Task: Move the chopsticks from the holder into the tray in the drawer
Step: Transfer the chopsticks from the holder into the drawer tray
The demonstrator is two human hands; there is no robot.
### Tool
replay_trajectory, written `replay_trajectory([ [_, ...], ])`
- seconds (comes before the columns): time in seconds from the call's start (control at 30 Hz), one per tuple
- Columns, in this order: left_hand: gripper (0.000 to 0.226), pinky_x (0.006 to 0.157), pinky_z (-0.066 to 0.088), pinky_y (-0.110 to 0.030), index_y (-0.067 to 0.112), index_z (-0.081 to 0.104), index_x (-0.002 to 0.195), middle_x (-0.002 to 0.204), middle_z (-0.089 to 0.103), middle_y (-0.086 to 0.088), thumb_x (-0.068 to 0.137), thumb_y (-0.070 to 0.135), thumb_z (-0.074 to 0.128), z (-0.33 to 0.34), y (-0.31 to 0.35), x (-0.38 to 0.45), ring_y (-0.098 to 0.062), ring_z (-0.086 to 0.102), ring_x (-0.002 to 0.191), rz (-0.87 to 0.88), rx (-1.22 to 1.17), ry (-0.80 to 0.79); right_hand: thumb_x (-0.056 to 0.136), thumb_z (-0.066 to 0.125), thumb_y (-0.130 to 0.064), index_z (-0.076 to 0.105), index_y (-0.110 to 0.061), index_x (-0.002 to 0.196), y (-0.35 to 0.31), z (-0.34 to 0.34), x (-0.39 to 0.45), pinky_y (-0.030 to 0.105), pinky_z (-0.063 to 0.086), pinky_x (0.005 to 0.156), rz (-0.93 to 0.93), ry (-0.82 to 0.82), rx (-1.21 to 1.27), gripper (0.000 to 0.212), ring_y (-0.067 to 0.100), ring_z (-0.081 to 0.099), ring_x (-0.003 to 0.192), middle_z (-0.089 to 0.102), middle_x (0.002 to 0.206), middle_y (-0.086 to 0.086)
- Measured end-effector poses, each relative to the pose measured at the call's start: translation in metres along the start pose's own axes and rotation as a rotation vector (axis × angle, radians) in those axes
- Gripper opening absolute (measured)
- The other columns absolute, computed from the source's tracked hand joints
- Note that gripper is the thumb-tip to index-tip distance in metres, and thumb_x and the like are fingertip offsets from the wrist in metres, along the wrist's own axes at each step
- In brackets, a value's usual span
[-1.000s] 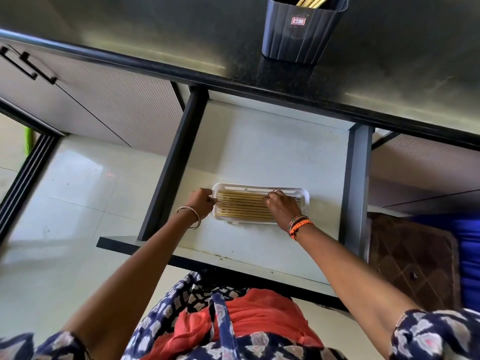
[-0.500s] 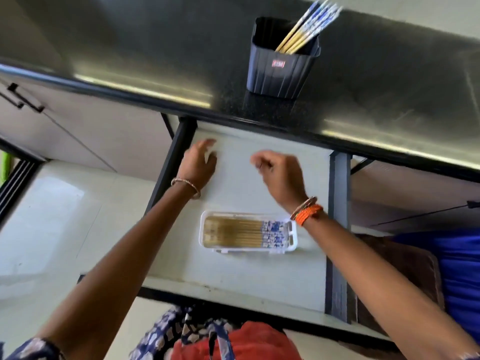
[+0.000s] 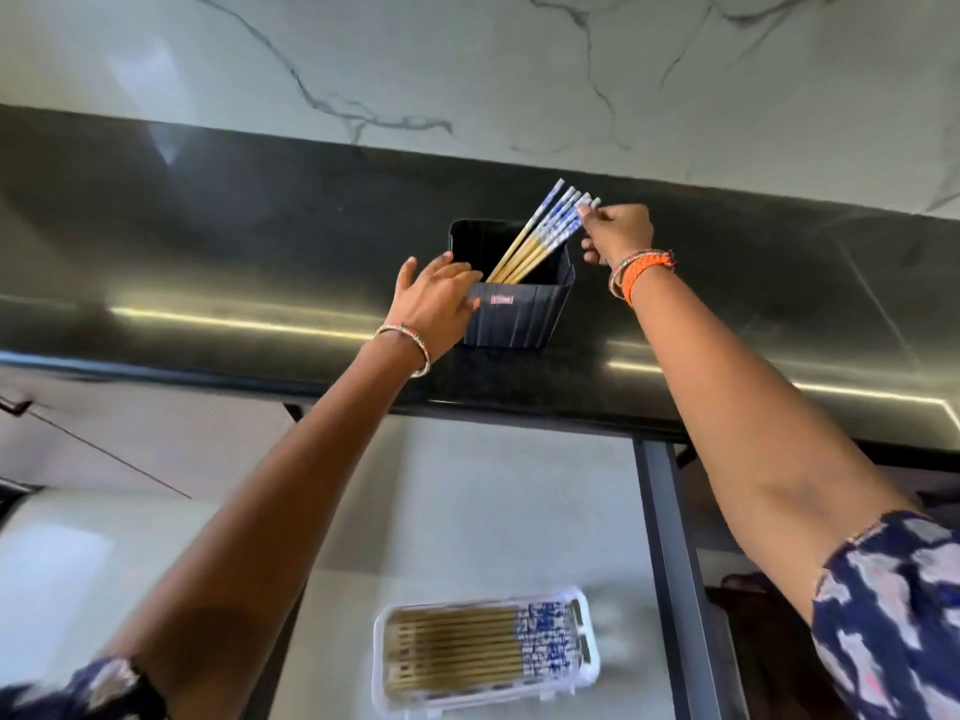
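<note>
Head view showed both arms stretched up from the open drawer (image 3: 467, 511) to the dark surface (image 3: 208, 262) above it. A black holder (image 3: 519, 314) stood near the front edge of the surface, over the drawer, and a small bunch of chopsticks (image 3: 545, 236) leaned in it, blue-patterned tops tilted up and to the right, past the holder's right rim.

Right hand (image 3: 618, 233) had its grip pinching the topmost ends of that bunch, thumb and fingertips closed on the patterned tips. That was probably because the tips stood clear of the rim and could be taken together there. Left hand (image 3: 434, 298) lay against the holder's left wall and front corner, grip spread with the fingers nearly straight. Most likely it was bracing the light holder so it would not tip or slide toward the edge when the bunch was drawn out along its lean.

Down in the drawer, a white tray (image 3: 485, 652) sat toward the front, nearer the right side rail (image 3: 670, 563), already lined with a row of chopsticks lying flat, all patterned ends to the right. By my judgement the task was well along, with only the bunch in the holder left to move. Carrying them by the tips risked the loose lower ends fanning apart.
</note>
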State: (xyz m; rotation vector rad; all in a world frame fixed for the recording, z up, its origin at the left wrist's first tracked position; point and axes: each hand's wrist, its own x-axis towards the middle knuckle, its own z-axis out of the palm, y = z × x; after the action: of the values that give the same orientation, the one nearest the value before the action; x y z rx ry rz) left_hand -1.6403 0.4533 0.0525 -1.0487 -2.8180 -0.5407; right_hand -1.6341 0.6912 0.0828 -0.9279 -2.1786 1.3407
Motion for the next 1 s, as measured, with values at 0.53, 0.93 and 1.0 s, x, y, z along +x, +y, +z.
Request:
replay_trajectory([
  [0.53,0.039,0.114,0.016,-0.051,0.018,0.045,0.133,0.140,0.047,-0.006,0.094,0.020,0.041,-0.006,0.013,-0.003,-0.024,0.035,0.135,-0.031,-0.166,0.133,0.086,0.062,-0.009,0.067,-0.004,0.077,-0.028,-0.034,-0.015,0.020,0.052,0.054,-0.126,0.227,0.222,0.011,0.001,0.051,0.036,0.057,0.055,0.000],
  [0.93,0.040,0.058,0.036,-0.034,0.018,0.053,0.108,0.093,0.068,-0.013,0.094,0.050,0.033,-0.066,0.105,-0.062,-0.039,0.062,0.083,0.194,-0.084,0.171,0.086,0.060,0.001,0.061,-0.008,0.088,-0.035,-0.079,-0.183,0.022,0.055,0.055,-0.308,0.192,0.593,0.008,0.006,0.061,0.057,0.063,0.074,0.010],
  [1.0,0.039,0.058,0.033,-0.034,0.013,0.053,0.094,0.087,0.066,-0.016,0.095,0.047,0.033,-0.051,0.103,-0.089,-0.041,0.060,0.082,0.110,-0.146,0.054,0.085,0.059,0.004,0.054,-0.009,0.104,-0.012,-0.064,-0.205,0.028,0.059,0.059,-0.263,0.172,0.540,0.023,0.022,0.068,0.070,0.065,0.091,0.023],
])
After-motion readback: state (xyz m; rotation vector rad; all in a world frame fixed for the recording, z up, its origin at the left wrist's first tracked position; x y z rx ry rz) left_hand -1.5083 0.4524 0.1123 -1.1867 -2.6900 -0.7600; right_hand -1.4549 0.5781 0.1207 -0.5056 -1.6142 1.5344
